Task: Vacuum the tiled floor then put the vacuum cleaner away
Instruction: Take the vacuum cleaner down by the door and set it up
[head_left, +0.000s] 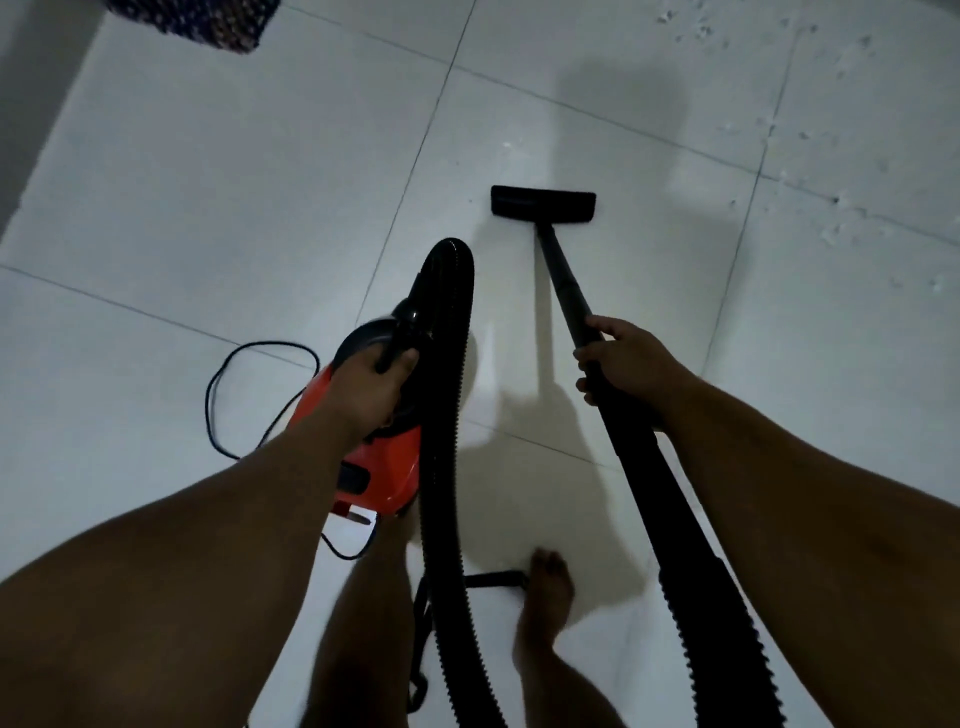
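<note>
Left hand (371, 387) grips the red vacuum (379, 467) by its handle, carrying it along; right hand (621, 366) fingers wrap the wand (563, 283), steering the nozzle (543, 204) toward crumbs (831, 218) at 2 o'clock.

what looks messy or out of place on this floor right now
White crumbs or debris lie scattered over the tiles at the upper right, beyond and to the right of the vacuum's floor nozzle. The power cord also lies in a loose loop on the floor left of the red vacuum body.
</note>
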